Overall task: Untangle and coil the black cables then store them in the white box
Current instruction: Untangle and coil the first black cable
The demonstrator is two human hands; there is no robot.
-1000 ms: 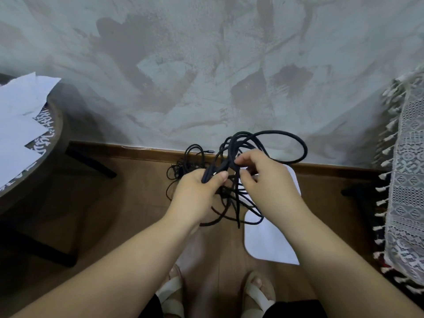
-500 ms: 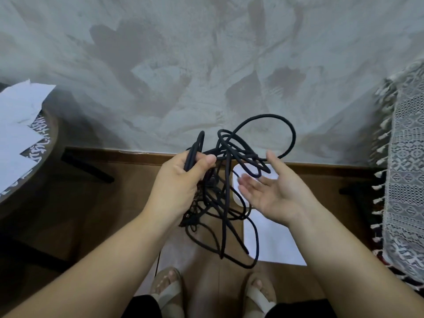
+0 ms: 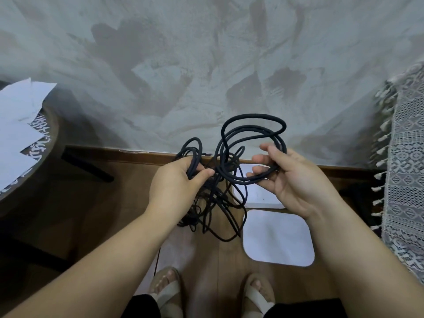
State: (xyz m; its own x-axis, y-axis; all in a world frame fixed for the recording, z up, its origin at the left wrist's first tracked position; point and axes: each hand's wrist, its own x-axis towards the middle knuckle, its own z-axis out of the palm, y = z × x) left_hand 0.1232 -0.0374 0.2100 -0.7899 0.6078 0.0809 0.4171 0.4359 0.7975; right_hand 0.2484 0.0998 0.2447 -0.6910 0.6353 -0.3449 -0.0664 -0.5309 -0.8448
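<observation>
White box sits on the floor at centre right, partly hidden behind the right hand; contents indiscernible. Left hand clamps the tangled black cables at centre; right fingers curl round loops.

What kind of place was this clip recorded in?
Probably a room in a home: wooden floor with a baseboard under a mottled plaster wall, a fringed lace cloth draped at the right, and a small round table at the left.
</observation>
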